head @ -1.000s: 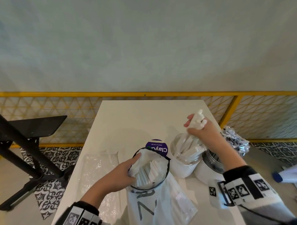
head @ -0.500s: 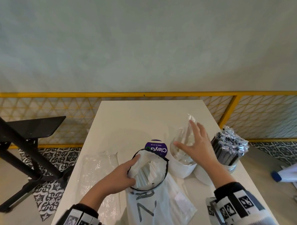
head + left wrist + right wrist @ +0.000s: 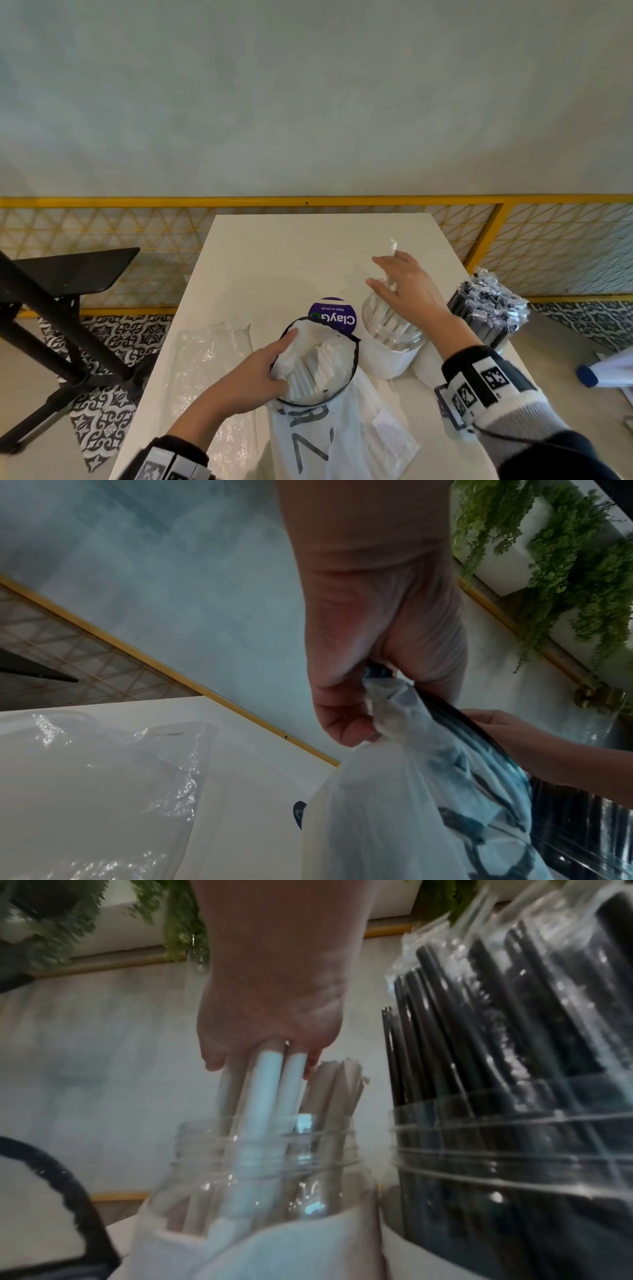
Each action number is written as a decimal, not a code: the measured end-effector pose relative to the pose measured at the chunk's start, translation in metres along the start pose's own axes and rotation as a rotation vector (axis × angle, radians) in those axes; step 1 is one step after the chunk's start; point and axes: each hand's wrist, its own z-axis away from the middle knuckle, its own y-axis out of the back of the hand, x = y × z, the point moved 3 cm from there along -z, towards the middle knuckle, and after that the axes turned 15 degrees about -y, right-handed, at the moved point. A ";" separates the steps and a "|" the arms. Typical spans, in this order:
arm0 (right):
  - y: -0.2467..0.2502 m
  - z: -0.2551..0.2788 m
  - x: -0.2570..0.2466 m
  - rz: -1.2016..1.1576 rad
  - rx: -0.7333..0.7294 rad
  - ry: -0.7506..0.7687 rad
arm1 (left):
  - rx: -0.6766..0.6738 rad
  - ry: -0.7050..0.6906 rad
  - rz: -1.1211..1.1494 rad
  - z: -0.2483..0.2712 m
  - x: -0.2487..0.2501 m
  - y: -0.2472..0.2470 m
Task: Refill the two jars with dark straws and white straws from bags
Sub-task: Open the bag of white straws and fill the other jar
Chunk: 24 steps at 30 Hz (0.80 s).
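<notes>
A white bag [image 3: 308,435] with a black rim stands open at the table's near side, with white straws [image 3: 318,366] inside. My left hand [image 3: 284,346] grips its rim at the left; the left wrist view shows the fingers pinching the bunched plastic [image 3: 387,718]. Right of the bag, a clear jar [image 3: 390,329] holds white straws [image 3: 260,1096]. My right hand [image 3: 394,274] is spread over that jar with fingers straight, touching the straw tops [image 3: 291,1058]. One straw [image 3: 393,246] pokes up past the fingers. A second jar packed with wrapped dark straws [image 3: 486,308] stands further right [image 3: 514,1069].
An empty clear plastic bag [image 3: 209,377] lies flat on the white table [image 3: 291,246] to the left. A purple round sticker [image 3: 332,315] shows behind the white bag. A black table [image 3: 68,274] stands left, and a yellow railing [image 3: 308,201] runs behind.
My right hand held a bunch of white straws above the clear jar, let them drop in, and now lies spread over their tops. The left hand has kept its grip on the bag.
</notes>
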 end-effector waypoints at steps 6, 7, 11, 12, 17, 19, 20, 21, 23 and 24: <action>0.011 0.011 0.003 -0.047 0.243 -0.051 | 0.003 0.035 0.010 0.001 -0.008 0.001; 0.014 0.007 0.001 -0.060 0.208 -0.096 | 0.000 0.042 0.014 0.001 -0.009 0.001; 0.009 -0.005 0.000 0.027 -0.121 -0.227 | -0.006 0.036 0.021 0.001 -0.007 0.001; 0.005 -0.002 0.002 0.045 -0.217 -0.256 | -0.008 0.028 0.020 0.001 -0.005 0.001; 0.007 0.026 0.009 -0.043 -0.013 -0.254 | 0.007 0.021 0.017 -0.002 -0.006 0.001; 0.003 0.036 0.010 -0.128 0.097 -0.358 | 0.008 0.026 0.014 -0.002 -0.007 0.001; -0.002 0.039 0.010 -0.159 0.101 -0.403 | 0.008 0.030 0.013 -0.003 -0.007 0.001; -0.006 0.042 0.009 -0.198 0.105 -0.424 | 0.009 0.033 0.011 -0.003 -0.006 0.001; -0.011 0.046 0.007 -0.347 0.185 -0.430 | 0.009 0.031 0.002 -0.004 -0.004 0.002; -0.013 0.049 0.007 -0.436 0.241 -0.436 | 0.006 0.029 -0.005 -0.005 -0.004 0.002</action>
